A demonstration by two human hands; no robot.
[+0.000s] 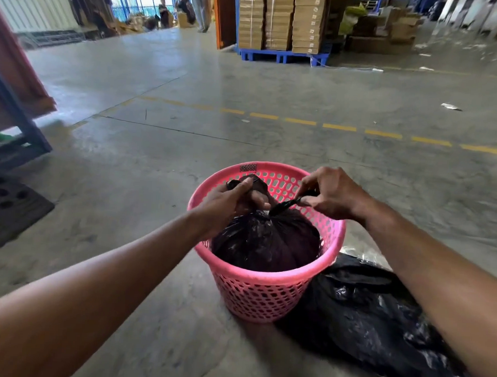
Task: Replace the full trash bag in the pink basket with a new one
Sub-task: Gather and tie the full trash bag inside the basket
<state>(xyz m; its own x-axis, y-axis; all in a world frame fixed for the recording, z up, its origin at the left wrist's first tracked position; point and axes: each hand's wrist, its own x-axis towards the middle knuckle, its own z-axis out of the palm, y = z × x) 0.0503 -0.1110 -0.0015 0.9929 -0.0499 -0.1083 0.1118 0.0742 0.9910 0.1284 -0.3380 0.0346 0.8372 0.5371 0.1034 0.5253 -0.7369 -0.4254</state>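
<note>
A pink perforated basket (261, 288) stands on the concrete floor in front of me. Inside it sits a full black trash bag (265, 240), gathered to a neck at the top. My left hand (232, 197) is closed around the bunched top of the bag at the basket's far left. My right hand (331, 196) pinches a twisted strand of the same bag's plastic, pulled up and to the right above the rim. More black plastic bag (372, 322) lies crumpled on the floor to the right of the basket, against its side.
A dark perforated mat (7, 206) and a blue shelf frame (20, 115) stand at the left. Stacked cardboard boxes on a blue pallet (280, 24) are far ahead. A dashed yellow line (338, 127) crosses the floor. People are in the far background.
</note>
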